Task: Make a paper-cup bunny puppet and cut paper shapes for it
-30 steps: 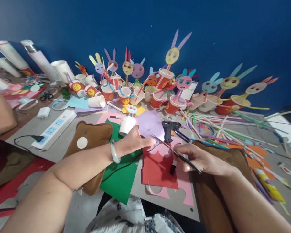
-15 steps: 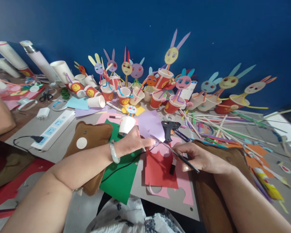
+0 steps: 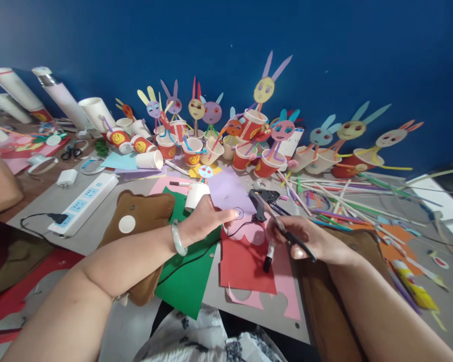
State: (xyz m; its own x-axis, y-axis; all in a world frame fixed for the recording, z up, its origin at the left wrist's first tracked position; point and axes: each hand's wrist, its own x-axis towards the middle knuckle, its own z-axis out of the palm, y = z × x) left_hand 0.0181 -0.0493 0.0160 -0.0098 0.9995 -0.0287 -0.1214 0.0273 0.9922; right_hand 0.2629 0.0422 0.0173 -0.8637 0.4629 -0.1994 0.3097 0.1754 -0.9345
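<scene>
My left hand (image 3: 206, 218) pinches the lower edge of a sheet of purple paper (image 3: 228, 188), thumb beside a small round face outline drawn on it. In my right hand (image 3: 305, 239) is a pair of black-handled scissors (image 3: 292, 241), seen edge-on, blades pointing up and left beside the paper's right corner. The blades are blurred, and whether they touch the paper I cannot tell. Behind them lies a black glue gun (image 3: 261, 213). Below, a marker (image 3: 268, 261) rests on red paper (image 3: 245, 269). A white cup (image 3: 196, 195) with a blue paper face stands behind my left hand.
Cups with paper rabbit figures (image 3: 283, 130) line the blue wall. Pipe cleaners (image 3: 340, 196) lie scattered at right. A power strip (image 3: 85, 203) and a brown bear-shaped cushion (image 3: 141, 213) are at left, beside green paper (image 3: 186, 281). Another person's arm (image 3: 0, 181) shows at far left.
The purple paper has turned and shifted slightly left in my left hand. The scissors' tips have swung up and right, away from the drawn outline.
</scene>
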